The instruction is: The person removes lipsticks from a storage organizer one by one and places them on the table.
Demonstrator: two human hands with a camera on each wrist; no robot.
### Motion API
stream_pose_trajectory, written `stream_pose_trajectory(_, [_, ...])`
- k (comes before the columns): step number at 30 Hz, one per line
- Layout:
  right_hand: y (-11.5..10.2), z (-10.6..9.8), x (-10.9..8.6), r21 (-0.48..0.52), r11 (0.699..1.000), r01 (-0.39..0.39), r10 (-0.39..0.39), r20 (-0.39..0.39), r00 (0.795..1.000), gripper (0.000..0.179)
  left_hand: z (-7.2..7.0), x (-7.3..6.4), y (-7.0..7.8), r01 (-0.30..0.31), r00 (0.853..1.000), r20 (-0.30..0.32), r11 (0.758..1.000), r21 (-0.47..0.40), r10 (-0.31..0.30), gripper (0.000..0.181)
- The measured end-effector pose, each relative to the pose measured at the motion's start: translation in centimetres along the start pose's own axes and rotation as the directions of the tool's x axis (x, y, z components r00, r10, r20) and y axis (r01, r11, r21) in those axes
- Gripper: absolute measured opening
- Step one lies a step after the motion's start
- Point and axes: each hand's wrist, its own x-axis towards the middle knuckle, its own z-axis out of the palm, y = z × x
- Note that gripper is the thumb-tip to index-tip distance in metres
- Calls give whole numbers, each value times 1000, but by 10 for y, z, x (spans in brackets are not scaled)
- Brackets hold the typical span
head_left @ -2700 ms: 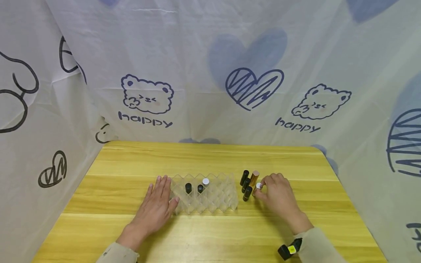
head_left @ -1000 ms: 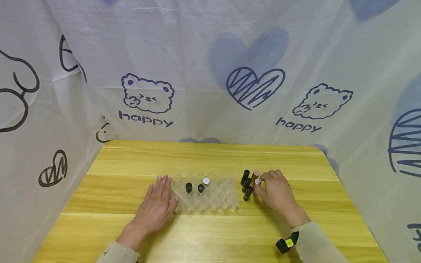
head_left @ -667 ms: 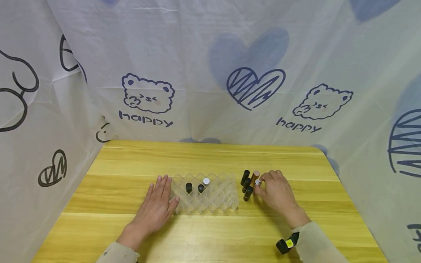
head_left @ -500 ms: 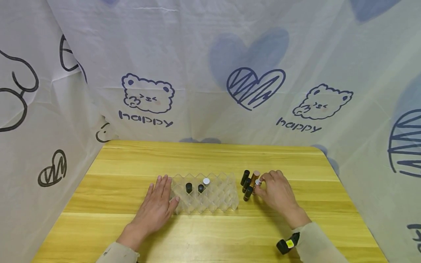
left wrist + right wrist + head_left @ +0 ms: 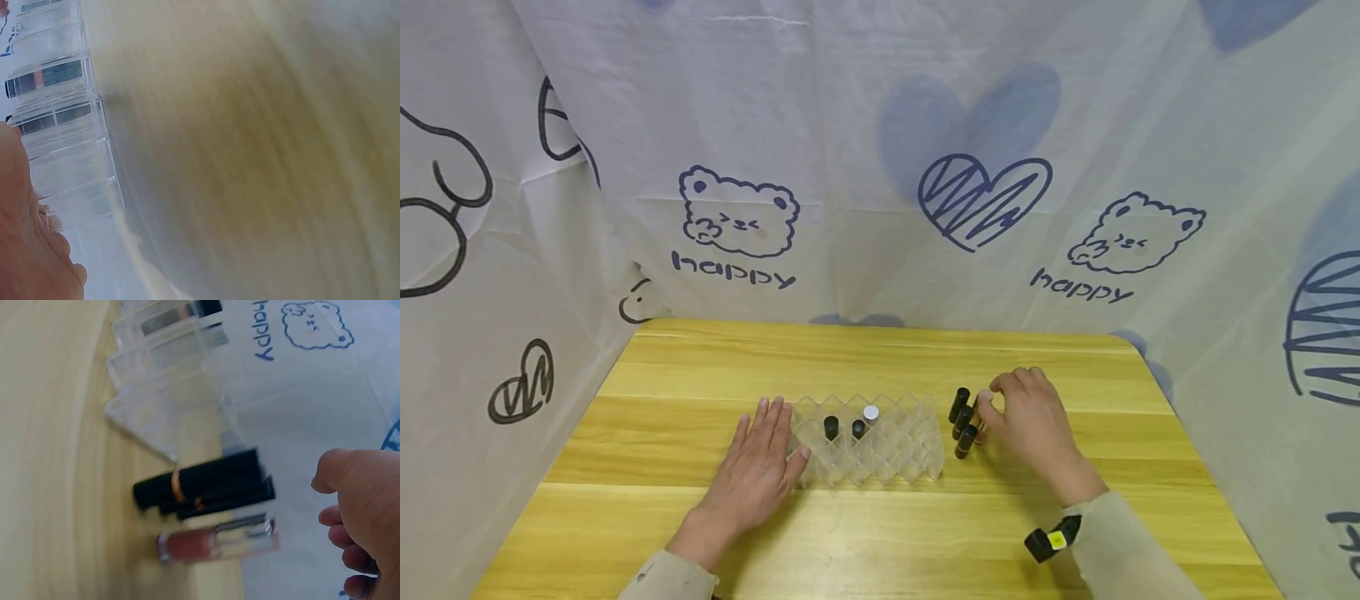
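Observation:
My left hand (image 5: 751, 475) lies with straight fingers against the left end of a clear plastic lipstick organizer (image 5: 898, 454). Two black-capped tubes (image 5: 831, 428) and one white-capped tube (image 5: 871, 413) stand in its compartments. My right hand (image 5: 1033, 421) is over a small upright cluster to the right of the organizer. In the right wrist view its thumb and curved fingers are apart from the tubes and hold nothing. The cluster has several black lipsticks (image 5: 212, 478) with a gold band and a lip gloss tube (image 5: 206, 542) with a reddish lower part. The hand partly hides the cluster in the head view.
A wood-grain table (image 5: 880, 533) carries everything. Behind and beside it hangs a white sheet (image 5: 850, 275) printed with bears and hearts. A black wrist strap (image 5: 1054, 538) sits on the right sleeve.
My right hand first moves a white-capped tube slightly toward the cluster, holds it there, then lets go and shifts up and away. My left hand and the organizer stay put.

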Motion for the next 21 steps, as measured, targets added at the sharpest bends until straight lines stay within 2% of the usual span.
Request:
stream_pose_trajectory(9, [-35, -4, 24, -10, 995, 95, -95, 3, 995, 25, -3, 1, 1, -2, 1000, 1, 1000, 25, 2, 75])
stream_pose_trajectory(15, [-62, 2, 37, 4, 979, 206, -205, -38, 978, 22, -3, 0, 1, -1, 1000, 4, 1000, 28, 1, 75])
stream_pose_trajectory(21, [-85, 15, 41, 26, 961, 274, -274, -31, 961, 20, -2, -1, 1, 1, 1000, 7, 1000, 20, -1, 76])
